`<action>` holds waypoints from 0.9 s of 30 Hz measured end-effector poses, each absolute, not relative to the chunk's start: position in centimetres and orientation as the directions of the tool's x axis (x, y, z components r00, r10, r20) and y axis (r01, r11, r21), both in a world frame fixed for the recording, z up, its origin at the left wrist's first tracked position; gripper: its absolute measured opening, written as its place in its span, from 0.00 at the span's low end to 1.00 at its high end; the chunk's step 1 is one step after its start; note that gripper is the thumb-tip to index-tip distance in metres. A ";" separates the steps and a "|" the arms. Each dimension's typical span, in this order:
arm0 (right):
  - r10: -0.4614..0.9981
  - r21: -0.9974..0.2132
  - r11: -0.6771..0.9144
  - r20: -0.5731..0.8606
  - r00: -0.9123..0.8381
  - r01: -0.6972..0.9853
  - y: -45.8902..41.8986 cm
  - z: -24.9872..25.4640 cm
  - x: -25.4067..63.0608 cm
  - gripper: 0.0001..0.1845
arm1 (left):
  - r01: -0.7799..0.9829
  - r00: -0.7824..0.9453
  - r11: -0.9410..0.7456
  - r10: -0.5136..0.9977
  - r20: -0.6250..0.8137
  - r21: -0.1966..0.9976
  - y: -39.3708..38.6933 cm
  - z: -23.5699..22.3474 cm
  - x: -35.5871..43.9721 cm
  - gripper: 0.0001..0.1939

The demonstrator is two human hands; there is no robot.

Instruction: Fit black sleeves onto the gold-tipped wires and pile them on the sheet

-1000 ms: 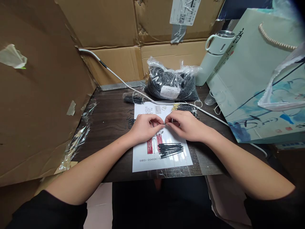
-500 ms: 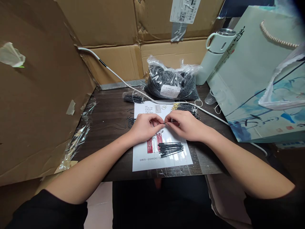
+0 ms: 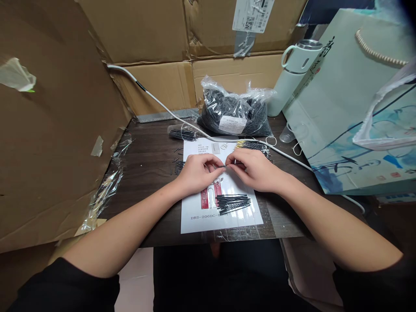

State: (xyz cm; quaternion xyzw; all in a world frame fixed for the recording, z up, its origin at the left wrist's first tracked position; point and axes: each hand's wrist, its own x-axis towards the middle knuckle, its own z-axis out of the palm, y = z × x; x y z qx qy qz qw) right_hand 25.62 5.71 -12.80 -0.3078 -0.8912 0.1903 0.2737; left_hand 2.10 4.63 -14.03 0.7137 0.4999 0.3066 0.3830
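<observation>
Over the dark table (image 3: 146, 147), left hand (image 3: 201, 173) and right hand (image 3: 255, 171) both pinch a thin black wire (image 3: 225, 166) running between them.

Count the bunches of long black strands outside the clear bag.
3: a front bunch on the white sheet, a yellow-ended bunch beyond the right hand, a rear-left bunch at the clear cup. More may be hidden.

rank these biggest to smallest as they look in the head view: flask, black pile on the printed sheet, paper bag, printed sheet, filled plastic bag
1. paper bag
2. printed sheet, though partly covered
3. filled plastic bag
4. flask
5. black pile on the sheet
</observation>
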 end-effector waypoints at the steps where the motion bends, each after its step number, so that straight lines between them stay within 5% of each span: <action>1: 0.654 -0.510 0.737 0.369 -0.660 0.445 5.7 -12.8 25.6 0.05 | 0.475 0.312 -0.207 0.948 0.056 0.855 4.6 -14.0 2.1 0.08; 27: 0.656 -0.494 0.741 0.386 -0.649 0.455 5.7 -12.6 25.8 0.04 | 0.459 0.357 -0.305 0.923 0.141 0.834 4.7 -14.0 1.9 0.09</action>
